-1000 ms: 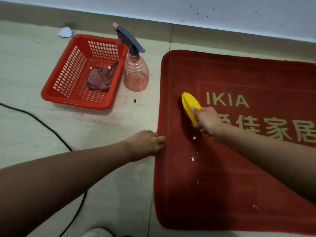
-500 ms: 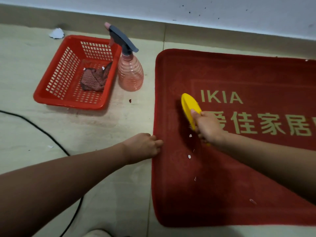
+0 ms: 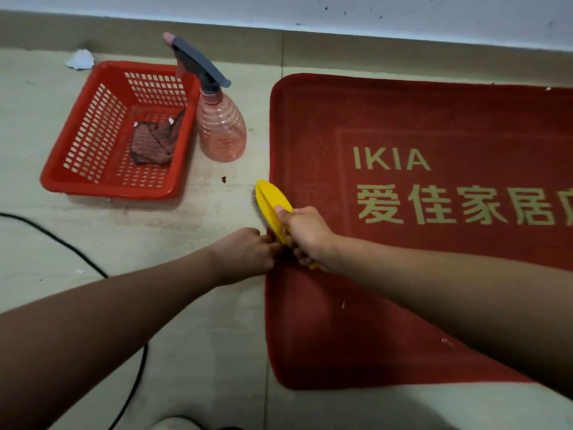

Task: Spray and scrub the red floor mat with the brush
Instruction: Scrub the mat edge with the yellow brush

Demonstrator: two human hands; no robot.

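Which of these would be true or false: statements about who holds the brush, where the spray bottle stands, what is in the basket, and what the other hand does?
1. The right hand grips the yellow brush. True.
2. The spray bottle lies inside the red basket. False: it stands upright on the floor, between the basket and the red floor mat.
3. A brownish cloth lies in the basket. True.
4. The left hand holds the spray bottle. False: it is at the mat's left edge, beside the brush.
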